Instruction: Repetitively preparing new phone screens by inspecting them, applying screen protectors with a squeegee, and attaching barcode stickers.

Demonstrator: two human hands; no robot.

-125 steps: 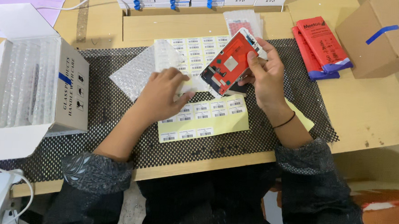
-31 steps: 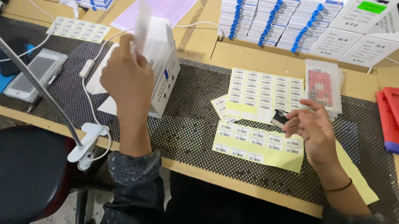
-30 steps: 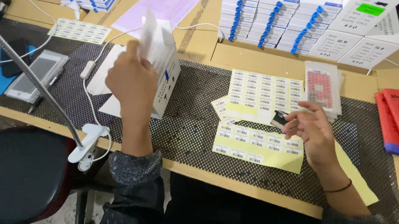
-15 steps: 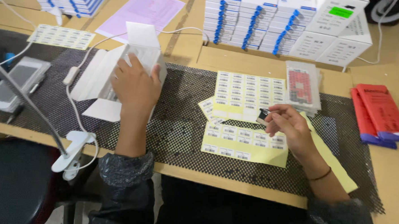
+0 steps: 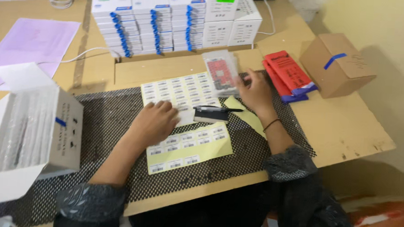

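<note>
My left hand (image 5: 155, 120) rests palm down on the edge of a white label sheet (image 5: 180, 93), just above a yellow label sheet (image 5: 189, 147). My right hand (image 5: 256, 92) reaches toward a red screen part in a clear bubble bag (image 5: 221, 72) and touches its right edge; whether it grips the bag is unclear. A black pen (image 5: 218, 109) and a small dark strip lie between the two hands on the black mesh mat (image 5: 115, 119).
An open white carton (image 5: 33, 133) of bubble-wrapped parts stands at the left. Stacks of white boxes (image 5: 170, 19) line the back. Red packets (image 5: 287, 74) and a brown cardboard box (image 5: 336, 65) sit at the right. A purple sheet (image 5: 28, 42) lies far left.
The view has swung to the right. My left hand left the white carton and came down on the label sheets. My right hand moved from the yellow sheet up to the bagged red part.
</note>
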